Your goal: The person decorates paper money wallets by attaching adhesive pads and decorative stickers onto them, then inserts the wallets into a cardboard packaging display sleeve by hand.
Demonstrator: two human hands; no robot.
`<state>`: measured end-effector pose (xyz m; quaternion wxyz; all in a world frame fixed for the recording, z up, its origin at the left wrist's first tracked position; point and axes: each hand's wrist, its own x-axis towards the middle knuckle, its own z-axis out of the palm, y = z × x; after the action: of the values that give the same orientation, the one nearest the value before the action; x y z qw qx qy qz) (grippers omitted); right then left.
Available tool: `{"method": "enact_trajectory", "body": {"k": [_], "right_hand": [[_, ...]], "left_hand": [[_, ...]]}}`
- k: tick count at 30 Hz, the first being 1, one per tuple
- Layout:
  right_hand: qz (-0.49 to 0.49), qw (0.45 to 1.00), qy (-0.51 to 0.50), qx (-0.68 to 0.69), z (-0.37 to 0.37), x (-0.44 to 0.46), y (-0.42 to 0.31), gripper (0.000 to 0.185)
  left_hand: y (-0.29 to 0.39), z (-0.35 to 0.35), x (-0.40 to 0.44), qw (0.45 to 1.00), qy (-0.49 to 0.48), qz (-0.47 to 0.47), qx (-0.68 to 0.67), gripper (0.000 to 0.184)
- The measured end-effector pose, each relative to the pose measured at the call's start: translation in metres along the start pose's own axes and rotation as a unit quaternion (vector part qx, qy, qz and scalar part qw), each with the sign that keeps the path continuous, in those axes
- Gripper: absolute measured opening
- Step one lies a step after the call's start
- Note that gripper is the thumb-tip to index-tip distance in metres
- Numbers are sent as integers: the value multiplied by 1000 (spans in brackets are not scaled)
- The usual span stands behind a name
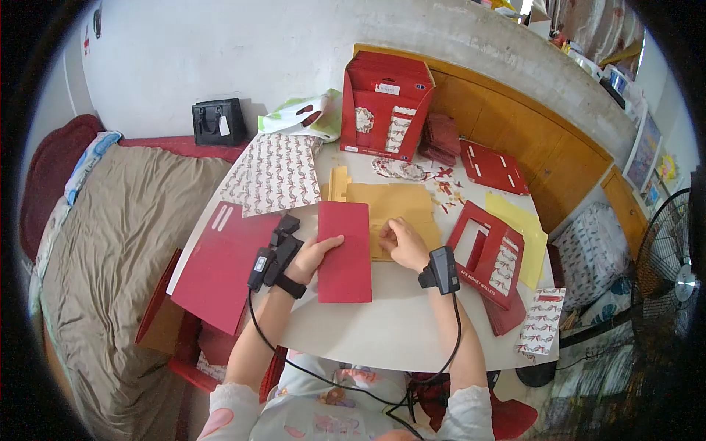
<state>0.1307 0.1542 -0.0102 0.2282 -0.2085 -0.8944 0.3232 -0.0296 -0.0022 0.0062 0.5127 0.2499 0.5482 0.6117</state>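
My left hand (319,255) holds a plain red folded card (344,253) by its left edge, thumb on top, over the middle of the white table (331,334). Just right of the card, my right hand (403,241) hovers over a tan sheet (412,206), its fingers curled together at the tips; whether something small is between them I cannot make out. A yellowish strip (338,182) lies behind the red card. Both wrists carry black devices with cables.
Patterned sheets (276,173) and a large red sheet (235,257) lie left. At the back stands a red display box (387,106). Printed red packaging (485,253), a yellow sheet (533,239) and paper scraps (445,192) are right. A fan (665,272) stands far right.
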Motion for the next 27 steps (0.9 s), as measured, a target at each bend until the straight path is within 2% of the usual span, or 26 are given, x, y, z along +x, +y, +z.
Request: {"method": "enact_trajectory", "body": {"k": [4,7,10,12,16,21,27], "right_hand": [[-10,1000,-5,-10,0,1,0,16],[40,999,-18,10,0,0,-3,16],[25,997,-15,65,2,0,4,13],[1,986,-7,168,5,0,9,10],[-1,980,3,199,3,2,9,8],[48,947,-11,317,-1,4,2,10],[96,927,-11,361,4,7,9,12]], "left_hand": [[0,1,0,1000,-5,-17,1,36],[0,0,1,999,-3,-2,-46,38],[0,-1,2,999,2,-11,-53,38],[-3,-3,5,999,7,-16,-50,38],[-2,-3,4,998,3,-18,-67,39],[0,0,2,998,-2,-13,-59,39],[-7,-4,7,999,3,-24,-42,39]]}}
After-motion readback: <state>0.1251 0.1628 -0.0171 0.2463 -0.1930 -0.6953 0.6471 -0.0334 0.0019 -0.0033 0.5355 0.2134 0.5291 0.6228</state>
